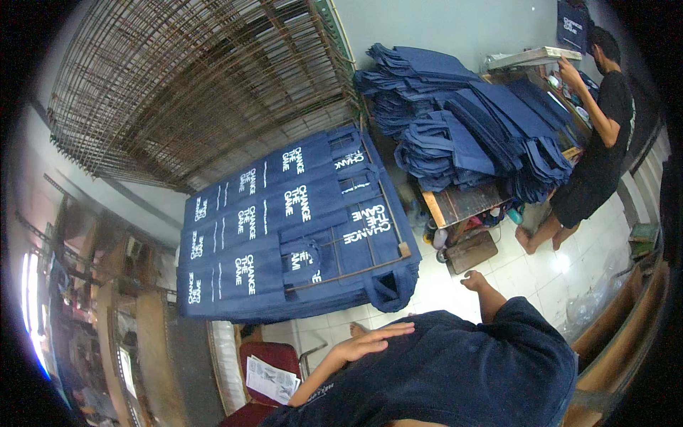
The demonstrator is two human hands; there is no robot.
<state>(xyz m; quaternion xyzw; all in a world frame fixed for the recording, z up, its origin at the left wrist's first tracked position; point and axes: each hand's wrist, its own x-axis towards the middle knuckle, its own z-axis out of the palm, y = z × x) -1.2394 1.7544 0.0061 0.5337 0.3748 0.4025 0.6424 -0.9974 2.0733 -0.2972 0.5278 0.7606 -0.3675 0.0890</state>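
Observation:
My left hand [371,340] is held flat in front of my dark shirt, fingers stretched out, with nothing in it. Out to the right, over the tiled floor, my right hand [472,280] is loosely curled and shows nothing in it. Ahead and to the left, navy fabric bags [270,186] with white print lie in overlapping rows on a stack. A thin wire frame with a small wooden block [405,249] rests on the near right part of these bags. One bag's looped handle [390,290] hangs over the near corner, closest to my left hand.
A metal wire rack [206,78] rises behind the bags. Piles of navy bags [462,128] cover a wooden table [466,206]. At right, another person [605,135] grips a flat frame [533,57]. A red chair [274,352] with papers [270,381] stands near my left arm.

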